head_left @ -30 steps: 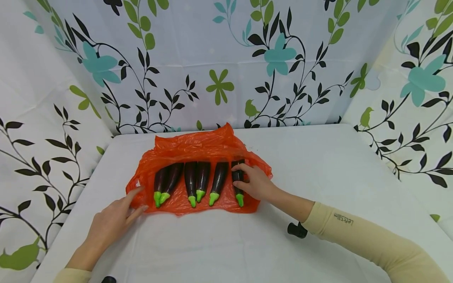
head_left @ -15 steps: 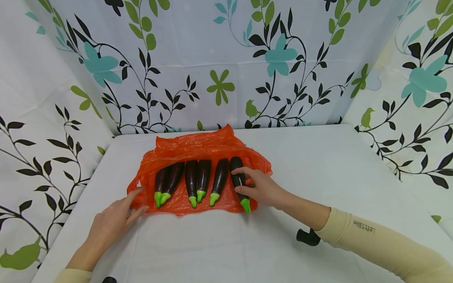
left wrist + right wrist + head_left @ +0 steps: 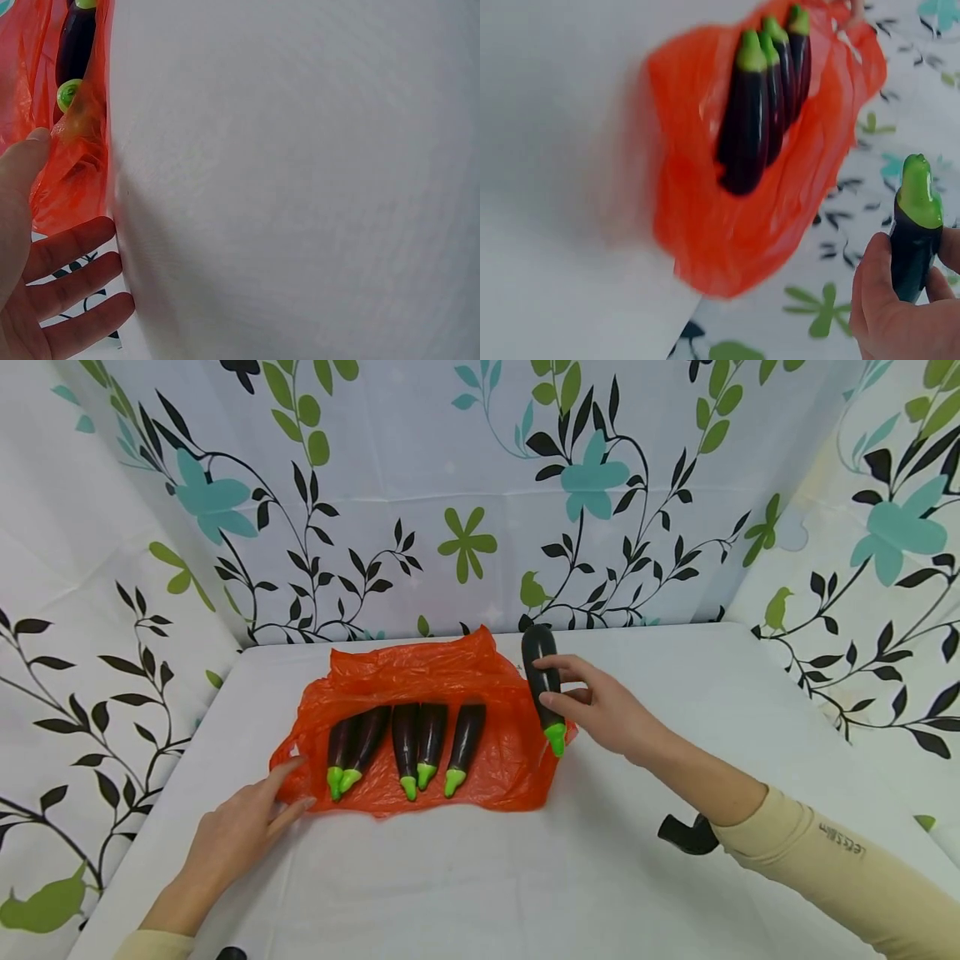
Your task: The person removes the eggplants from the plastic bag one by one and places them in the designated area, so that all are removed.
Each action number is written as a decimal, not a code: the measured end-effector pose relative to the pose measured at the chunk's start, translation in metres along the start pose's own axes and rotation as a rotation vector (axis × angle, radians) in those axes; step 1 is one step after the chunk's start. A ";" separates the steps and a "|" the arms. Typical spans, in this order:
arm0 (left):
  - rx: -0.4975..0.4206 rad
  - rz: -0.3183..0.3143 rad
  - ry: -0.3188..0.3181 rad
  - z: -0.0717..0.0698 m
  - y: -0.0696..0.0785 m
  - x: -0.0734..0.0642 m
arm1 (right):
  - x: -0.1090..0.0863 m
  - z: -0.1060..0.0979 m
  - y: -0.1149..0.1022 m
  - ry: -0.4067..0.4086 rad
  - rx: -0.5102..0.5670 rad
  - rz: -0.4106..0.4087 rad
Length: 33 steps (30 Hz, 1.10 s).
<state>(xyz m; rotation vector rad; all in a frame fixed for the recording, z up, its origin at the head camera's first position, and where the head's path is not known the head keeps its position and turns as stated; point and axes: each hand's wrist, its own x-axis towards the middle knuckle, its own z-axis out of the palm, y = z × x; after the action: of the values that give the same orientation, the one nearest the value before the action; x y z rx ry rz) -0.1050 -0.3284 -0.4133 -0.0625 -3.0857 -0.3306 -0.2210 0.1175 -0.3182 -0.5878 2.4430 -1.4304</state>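
Note:
My right hand [image 3: 611,706] grips a dark purple eggplant [image 3: 540,672] between thumb and fingers. Raised over the right end of a red plastic bag [image 3: 510,760], this eggplant has its green stem end tilted down toward me. Several more eggplants [image 3: 405,739] lie side by side in the bag's mouth, stems toward me, their far ends partly under its upper layer. At the bag's left edge rests my left hand [image 3: 236,827], thumb and fingers spread. The left wrist view shows its thumb [image 3: 34,146] touching the plastic, with the other fingers extended.
A white-covered table [image 3: 420,885] lies under everything. Behind it and at both sides hangs a white curtain [image 3: 465,460] printed with leaves and flowers. A black device [image 3: 688,835] sticks out at the right sleeve's cuff.
My right hand has drawn the rightmost eggplant out of the bag, then lifted it up and to the right. The left hand and the other eggplants have stayed put.

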 end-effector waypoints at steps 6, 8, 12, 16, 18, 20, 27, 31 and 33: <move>0.004 0.005 0.014 0.001 0.000 0.000 | 0.024 -0.031 0.017 0.098 0.011 0.008; 0.007 0.006 0.019 0.002 0.001 0.000 | 0.030 -0.038 0.023 0.102 -0.002 0.009; 0.006 0.012 0.027 0.001 0.001 0.000 | 0.041 -0.049 0.037 0.091 -0.023 0.019; 0.006 0.016 0.034 0.001 0.001 0.001 | 0.051 -0.056 0.051 0.096 -0.052 0.029; 0.006 0.015 0.031 0.001 0.001 0.001 | 0.056 -0.057 0.056 0.105 -0.074 0.035; 0.006 0.012 0.024 0.001 0.001 0.001 | 0.062 -0.058 0.061 0.112 -0.087 0.039; 0.004 -0.003 0.001 0.000 0.000 0.002 | 0.079 -0.052 0.076 0.125 -0.110 0.086; 0.003 -0.006 -0.005 -0.001 -0.001 0.001 | 0.086 -0.047 0.084 0.104 -0.150 0.125; 0.004 -0.008 -0.006 -0.001 -0.001 0.001 | 0.089 -0.045 0.089 0.095 -0.163 0.145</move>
<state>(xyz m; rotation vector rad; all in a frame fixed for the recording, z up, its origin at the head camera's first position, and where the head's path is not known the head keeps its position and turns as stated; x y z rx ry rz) -0.1060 -0.3294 -0.4127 -0.0512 -3.0932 -0.3256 -0.3371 0.1499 -0.3748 -0.3732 2.6347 -1.2380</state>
